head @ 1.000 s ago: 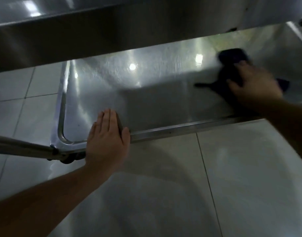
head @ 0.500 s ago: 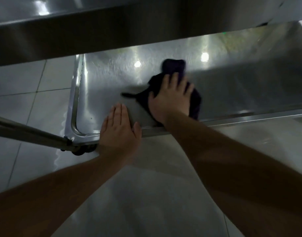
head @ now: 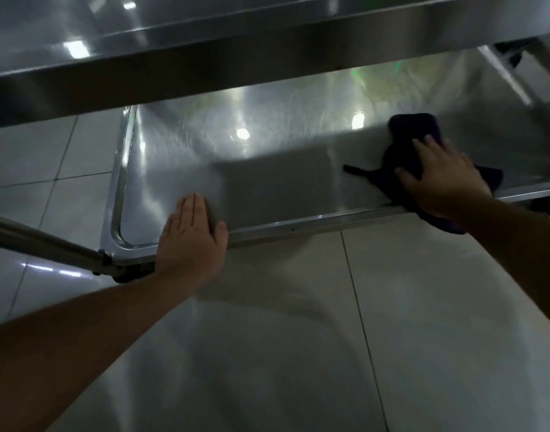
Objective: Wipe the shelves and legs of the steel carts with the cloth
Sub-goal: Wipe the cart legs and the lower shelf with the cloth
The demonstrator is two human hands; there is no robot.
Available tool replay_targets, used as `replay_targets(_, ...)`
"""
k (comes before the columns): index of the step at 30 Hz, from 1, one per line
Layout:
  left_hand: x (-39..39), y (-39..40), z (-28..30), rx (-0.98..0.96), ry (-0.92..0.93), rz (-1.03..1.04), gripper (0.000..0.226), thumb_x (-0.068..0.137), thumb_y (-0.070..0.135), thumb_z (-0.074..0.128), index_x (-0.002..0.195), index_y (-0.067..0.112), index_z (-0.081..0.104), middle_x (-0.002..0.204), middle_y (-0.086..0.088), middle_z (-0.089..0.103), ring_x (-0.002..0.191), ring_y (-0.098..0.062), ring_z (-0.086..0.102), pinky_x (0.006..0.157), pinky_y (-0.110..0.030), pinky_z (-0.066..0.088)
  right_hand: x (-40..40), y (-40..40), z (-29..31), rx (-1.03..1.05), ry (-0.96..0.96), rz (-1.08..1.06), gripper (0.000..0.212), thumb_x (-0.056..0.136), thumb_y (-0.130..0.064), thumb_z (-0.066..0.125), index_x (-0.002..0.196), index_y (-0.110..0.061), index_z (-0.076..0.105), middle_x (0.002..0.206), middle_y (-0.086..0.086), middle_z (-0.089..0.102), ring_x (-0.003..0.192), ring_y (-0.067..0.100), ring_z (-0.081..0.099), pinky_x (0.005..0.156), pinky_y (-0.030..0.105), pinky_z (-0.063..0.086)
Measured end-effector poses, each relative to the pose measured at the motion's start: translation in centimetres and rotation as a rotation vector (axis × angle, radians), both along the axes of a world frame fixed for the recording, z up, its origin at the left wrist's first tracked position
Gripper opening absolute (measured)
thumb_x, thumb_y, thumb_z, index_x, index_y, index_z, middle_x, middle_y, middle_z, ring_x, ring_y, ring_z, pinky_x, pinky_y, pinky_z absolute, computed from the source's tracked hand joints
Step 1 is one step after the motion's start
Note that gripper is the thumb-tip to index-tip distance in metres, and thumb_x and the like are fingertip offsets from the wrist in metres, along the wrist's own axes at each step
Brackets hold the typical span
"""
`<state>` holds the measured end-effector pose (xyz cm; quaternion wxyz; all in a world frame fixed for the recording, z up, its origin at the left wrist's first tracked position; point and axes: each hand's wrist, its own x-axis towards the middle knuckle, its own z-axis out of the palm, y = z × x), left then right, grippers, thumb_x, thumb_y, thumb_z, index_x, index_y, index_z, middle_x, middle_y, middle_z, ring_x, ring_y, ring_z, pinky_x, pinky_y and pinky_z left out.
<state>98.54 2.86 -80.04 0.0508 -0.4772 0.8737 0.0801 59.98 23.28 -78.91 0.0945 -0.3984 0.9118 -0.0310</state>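
Now right hand (head: 443, 179) on cloth (head: 412, 132)

Pale glossy floor tiles (head: 298, 338) with thin dark grout lines; dim room, apparently lit by overhead lamps.

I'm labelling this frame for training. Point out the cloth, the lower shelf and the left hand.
cloth (head: 414, 127), head view, its far folded end.
lower shelf (head: 267, 188), head view, bare steel middle.
left hand (head: 191, 235), head view, its back.
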Motion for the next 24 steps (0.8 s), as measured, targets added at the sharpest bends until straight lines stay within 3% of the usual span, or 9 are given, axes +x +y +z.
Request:
replay_targets(5,-0.4,0.4,0.7,0.0,0.007,0.022,0.072,0.111,0.04,0.035,0.168,0.005,0.011,0.176,-0.014,0.008,0.163,-0.028,0.008,0.132,-0.042,0.009,-2.5,3.9,0.7,0.007,-0.003,-0.449,0.076,0.105,-0.055,0.034,0.161,-0.006,0.021,0.168,0.021,0.022,0.154,0.045,0.02,0.125,0.058,0.018)
replay_targets(7,-0.5,0.5,0.8,0.004,0.0,0.029,0.071,0.111,0.04,0.033,0.168,0.005,0.009,0.177,-0.014,0.006,0.163,-0.028,0.006,0.132,-0.042,0.008,-2.2,4.4,0.9,-0.008,0.001,-0.491,0.078,0.104,-0.057,0.034,0.158,-0.001,0.025,0.165,0.026,0.026,0.151,0.049,0.023,0.124,0.059,0.019)
replay_targets(12,-0.7,0.6,0.8,0.005,-0.008,0.039,0.07,0.111,0.039,0.029,0.168,0.005,0.009,0.177,-0.015,0.005,0.163,-0.028,0.005,0.132,-0.044,0.009,1.6,4.5,0.3,-0.089,0.077,-0.337,0.101,0.093,-0.083,0.027,0.15,-0.001,0.039,0.156,0.026,0.04,0.142,0.049,0.036,0.12,0.058,0.028)
replay_targets(16,-0.8,0.7,0.7,0.006,-0.002,0.046,0.07,0.11,0.039,0.029,0.168,0.005,0.01,0.176,-0.016,0.005,0.163,-0.03,0.006,0.132,-0.046,0.011,7.5,3.2,-0.7,-0.139,0.042,-0.023,0.116,0.08,-0.096,0.032,0.156,-0.009,0.034,0.162,0.019,0.036,0.151,0.042,0.028,0.125,0.056,0.019)
replay_targets(18,-0.8,0.7,0.7,0.016,-0.007,0.054,0.07,0.11,0.041,0.027,0.168,0.006,0.009,0.177,-0.015,0.004,0.163,-0.03,0.005,0.132,-0.046,0.01,9.6,2.5,-1.4,-0.112,0.046,0.159,0.108,0.083,-0.084,0.053,0.16,-0.013,0.027,0.166,0.015,0.031,0.154,0.04,0.024,0.126,0.055,0.016)
replay_targets(20,-0.8,0.6,0.9,0.024,-0.011,0.057,0.072,0.11,0.045,0.024,0.168,0.006,0.008,0.177,-0.015,0.003,0.163,-0.03,0.004,0.132,-0.047,0.011,10.3,2.0,-1.7,-0.107,0.092,0.243,0.091,0.09,-0.053,0.069,0.161,-0.014,0.027,0.166,0.015,0.033,0.153,0.041,0.028,0.125,0.054,0.02)
replay_targets(22,-1.3,0.8,1.5,0.023,0.003,0.063,0.074,0.109,0.05,0.022,0.168,0.006,0.01,0.177,-0.014,0.005,0.163,-0.03,0.006,0.132,-0.047,0.011,10.2,1.9,-1.1,-0.086,0.116,0.28,0.077,0.093,-0.027,0.07,0.159,-0.016,0.032,0.164,0.013,0.038,0.149,0.04,0.035,0.122,0.054,0.029)
replay_targets(24,-2.0,1.5,2.7,0.046,0.023,0.073,0.074,0.11,0.051,0.023,0.168,0.006,0.011,0.176,-0.014,0.007,0.163,-0.03,0.007,0.131,-0.047,0.013,9.8,2.0,0.3,-0.059,0.077,0.334,0.062,0.092,-0.015,0.068,0.15,-0.018,0.047,0.154,0.01,0.051,0.139,0.038,0.049,0.112,0.054,0.043)
